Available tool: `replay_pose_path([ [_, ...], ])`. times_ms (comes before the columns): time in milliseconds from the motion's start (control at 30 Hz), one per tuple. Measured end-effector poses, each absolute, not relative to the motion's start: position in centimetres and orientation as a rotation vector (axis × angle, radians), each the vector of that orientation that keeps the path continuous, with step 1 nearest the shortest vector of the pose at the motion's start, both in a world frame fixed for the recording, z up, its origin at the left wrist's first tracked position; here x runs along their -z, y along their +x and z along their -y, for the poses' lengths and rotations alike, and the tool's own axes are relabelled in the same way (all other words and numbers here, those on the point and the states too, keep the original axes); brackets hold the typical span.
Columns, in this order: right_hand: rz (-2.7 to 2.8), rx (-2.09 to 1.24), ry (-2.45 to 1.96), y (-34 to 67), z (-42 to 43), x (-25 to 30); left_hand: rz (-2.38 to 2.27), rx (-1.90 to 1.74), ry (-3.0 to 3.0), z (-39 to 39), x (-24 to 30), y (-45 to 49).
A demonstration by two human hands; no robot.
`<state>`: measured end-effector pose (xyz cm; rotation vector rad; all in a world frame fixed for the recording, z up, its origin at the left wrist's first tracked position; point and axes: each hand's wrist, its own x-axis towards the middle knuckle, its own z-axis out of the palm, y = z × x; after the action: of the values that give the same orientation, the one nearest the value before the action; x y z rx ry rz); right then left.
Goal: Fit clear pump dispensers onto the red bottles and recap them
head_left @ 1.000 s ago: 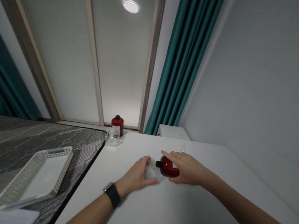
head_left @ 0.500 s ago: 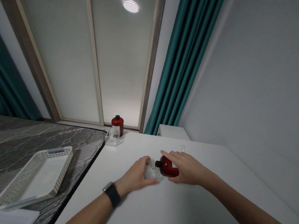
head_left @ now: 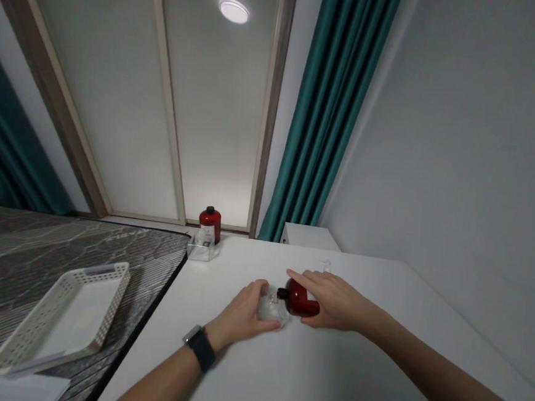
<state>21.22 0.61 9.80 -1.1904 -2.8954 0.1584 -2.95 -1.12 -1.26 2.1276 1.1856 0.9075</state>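
Note:
A dark red bottle (head_left: 297, 298) with a black cap lies on its side on the white table (head_left: 327, 378), cap pointing left. My right hand (head_left: 333, 301) is wrapped over its body and holds it down. Just left of the cap sits a small clear plastic container (head_left: 272, 310), and my left hand (head_left: 242, 315), with a black watch on the wrist, grips it. The bottle's cap meets the container's opening.
A second red bottle (head_left: 211, 223) stands upright at the table's far left corner behind a clear box (head_left: 201, 248). A white perforated tray (head_left: 68, 316) rests on the dark striped surface to the left. Teal curtains and a grey wall lie behind.
Almost nothing moved; both hands and the red bottle have shifted very slightly away from me.

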Motion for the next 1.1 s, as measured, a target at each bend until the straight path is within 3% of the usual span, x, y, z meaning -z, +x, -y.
replay_pose_path([
  [1100, 2.905, -0.148, -1.178, 20.91, -0.67, -9.98, -1.238, -0.824, 2.138, 1.21, 0.29, -3.04],
])
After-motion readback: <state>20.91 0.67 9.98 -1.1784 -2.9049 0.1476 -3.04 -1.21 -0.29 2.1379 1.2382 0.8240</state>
